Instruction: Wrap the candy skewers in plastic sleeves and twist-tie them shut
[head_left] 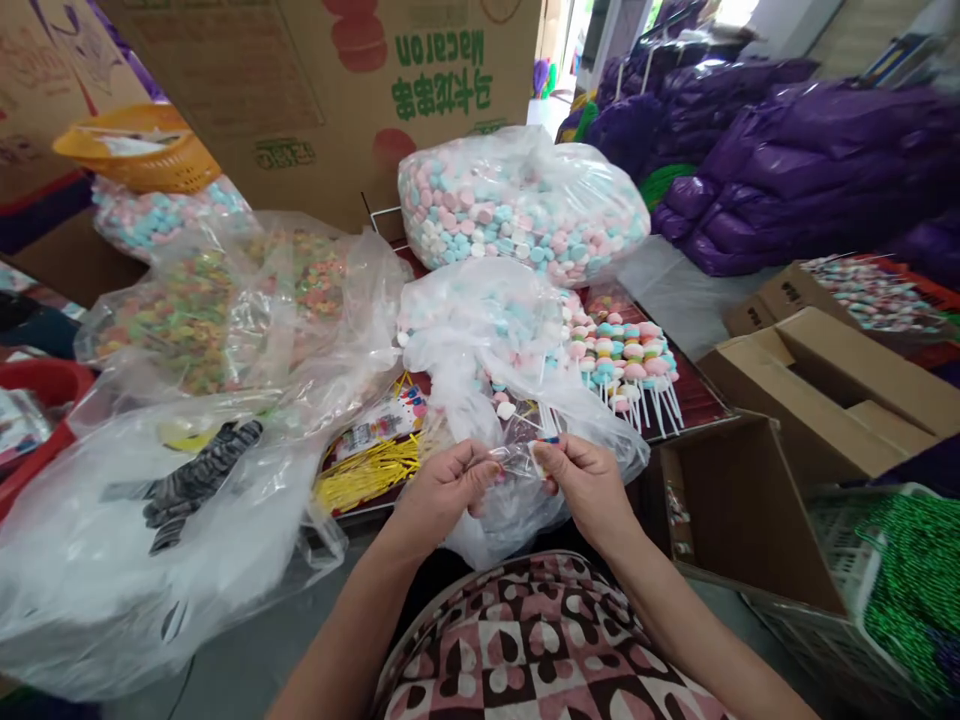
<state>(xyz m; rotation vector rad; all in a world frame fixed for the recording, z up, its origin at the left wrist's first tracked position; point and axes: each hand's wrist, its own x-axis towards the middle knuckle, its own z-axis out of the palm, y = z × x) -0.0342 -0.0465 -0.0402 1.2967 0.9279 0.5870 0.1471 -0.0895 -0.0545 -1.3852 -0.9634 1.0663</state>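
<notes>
My left hand [457, 482] and my right hand [589, 480] are close together in front of my body, thumbs pressed to fingers. Between them stretches a small clear plastic wrapper [516, 458], pinched at both sides. A bit of blue and white print shows at my right fingertips. Under and behind my hands lies a large clear plastic bag [465, 350] of pastel marshmallows, its mouth spread toward me. To the right, marshmallow skewers [634, 360] on white sticks lie in a pile. At left are yellow twist ties [367, 475] and a printed packet [379, 420].
A tied bag of marshmallows [517, 210] stands behind, before a tall cardboard box [322, 90]. Bags of gummy candy [195, 310] and a grey patterned sleeve [202, 475] lie left. Open cartons [750, 500] and a crate of green beads [911, 580] stand right.
</notes>
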